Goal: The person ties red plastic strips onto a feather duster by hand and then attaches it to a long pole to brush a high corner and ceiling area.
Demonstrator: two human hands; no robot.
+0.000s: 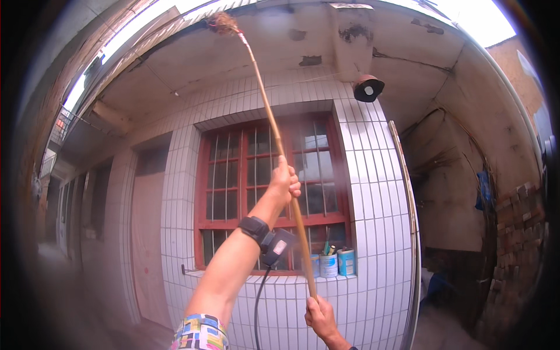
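A long bamboo-handled broom [273, 119] slants up in front of me, its brown bristly head [223, 23] up by the underside of the overhang at top left. Whether the bristles touch the ceiling, I cannot tell. My left hand [284, 184] is wrapped round the middle of the pole, with the thumb lying along it. Lower down, my right hand [321, 316] closes round the pole near its bottom end. A black band with a cabled box [277, 247] is on my left wrist.
Behind the pole is a red-framed barred window [240, 175] in a white-tiled wall [373, 204]. Several cans [329, 265] stand on its sill. A dark round lamp [368, 88] hangs at upper right. A pole [406, 192] leans at the wall's corner; woven strips [513, 233] stand far right.
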